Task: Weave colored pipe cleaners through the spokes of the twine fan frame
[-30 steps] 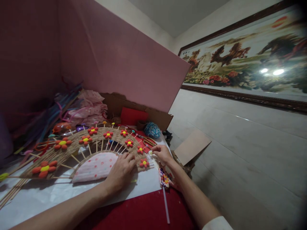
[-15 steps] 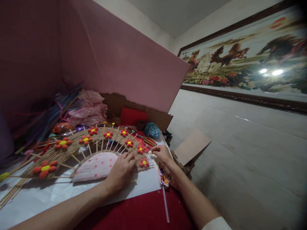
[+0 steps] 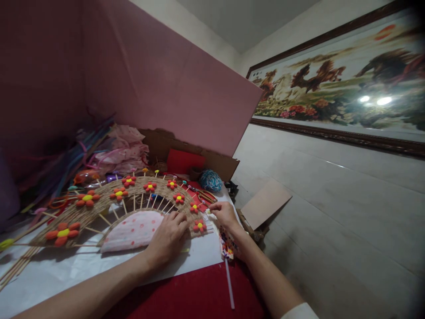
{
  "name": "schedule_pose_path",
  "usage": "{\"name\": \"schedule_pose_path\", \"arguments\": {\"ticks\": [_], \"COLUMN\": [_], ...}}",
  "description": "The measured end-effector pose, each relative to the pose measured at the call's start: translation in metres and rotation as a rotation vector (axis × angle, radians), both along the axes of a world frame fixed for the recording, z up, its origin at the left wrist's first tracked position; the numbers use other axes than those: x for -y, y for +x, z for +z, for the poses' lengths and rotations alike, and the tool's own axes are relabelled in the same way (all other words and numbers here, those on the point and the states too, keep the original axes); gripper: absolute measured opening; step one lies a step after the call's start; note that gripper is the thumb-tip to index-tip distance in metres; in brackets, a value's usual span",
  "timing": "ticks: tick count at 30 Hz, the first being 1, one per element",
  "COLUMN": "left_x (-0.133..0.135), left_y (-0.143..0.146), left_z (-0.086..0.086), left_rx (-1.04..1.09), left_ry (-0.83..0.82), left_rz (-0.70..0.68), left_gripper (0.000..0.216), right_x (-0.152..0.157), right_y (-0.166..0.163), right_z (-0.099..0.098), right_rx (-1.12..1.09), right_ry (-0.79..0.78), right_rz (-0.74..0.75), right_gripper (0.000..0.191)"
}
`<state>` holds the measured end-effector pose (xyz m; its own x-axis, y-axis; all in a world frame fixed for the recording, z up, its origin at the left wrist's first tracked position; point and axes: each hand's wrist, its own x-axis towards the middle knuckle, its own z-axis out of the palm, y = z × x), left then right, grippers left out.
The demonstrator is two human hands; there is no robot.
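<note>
A fan-shaped craft point(image 3: 109, 206) of sticks woven with brown twine lies on white paper point(image 3: 195, 254). Red-orange flowers with yellow centres point(image 3: 88, 199) dot its band, and a white half-round cloth with red spots point(image 3: 134, 230) fills its centre. My left hand point(image 3: 170, 235) lies over the right end of that cloth, fingers curled and gripping the craft there. At the craft's right edge, my right hand point(image 3: 225, 215) pinches a small pale piece point(image 3: 208, 212) by the stick ends. Beneath this hand are a colourful patterned wrapper point(image 3: 227, 250) and a pale straw-like stick point(image 3: 229, 285).
Scissors point(image 3: 207, 195) and a blue yarn ball point(image 3: 210, 180) lie behind the craft. Crumpled pink cloth point(image 3: 124, 146) and coloured strips are heaped at back left. A pink panel point(image 3: 172, 79) and torn cardboard point(image 3: 229, 168) stand behind. The red tabletop point(image 3: 186, 292) shows in front.
</note>
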<state>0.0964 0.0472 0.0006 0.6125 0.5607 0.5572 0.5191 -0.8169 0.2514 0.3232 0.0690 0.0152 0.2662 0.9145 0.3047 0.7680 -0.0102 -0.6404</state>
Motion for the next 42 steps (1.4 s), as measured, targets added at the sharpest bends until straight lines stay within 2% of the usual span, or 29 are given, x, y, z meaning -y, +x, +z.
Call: {"name": "schedule_pose_path", "arguments": {"ticks": [12, 29, 32, 36, 42], "left_x": [0.000, 0.000, 0.000, 0.000, -0.001], "left_y": [0.000, -0.001, -0.001, -0.001, -0.001], "left_z": [-0.001, -0.002, -0.001, -0.002, -0.002], "left_rx": [-0.002, 0.006, -0.005, 0.001, 0.008], "left_ry": [0.003, 0.024, 0.010, 0.008, 0.019], "left_rz": [0.000, 0.001, 0.001, 0.001, -0.010], "left_gripper": [0.015, 0.015, 0.015, 0.013, 0.014], "right_x": [0.003, -0.012, -0.012, -0.012, -0.013], "right_y": [-0.003, 0.006, 0.006, 0.006, 0.005], "right_z": [0.003, -0.016, -0.018, -0.017, -0.014], "right_rx": [0.032, -0.096, -0.099, -0.082, -0.036], "right_ry": [-0.018, -0.122, -0.138, -0.117, -0.087], "right_rz": [-0.057, -0.023, -0.022, -0.035, -0.047], "right_gripper": [0.020, 0.007, 0.011, 0.005, 0.011]}}
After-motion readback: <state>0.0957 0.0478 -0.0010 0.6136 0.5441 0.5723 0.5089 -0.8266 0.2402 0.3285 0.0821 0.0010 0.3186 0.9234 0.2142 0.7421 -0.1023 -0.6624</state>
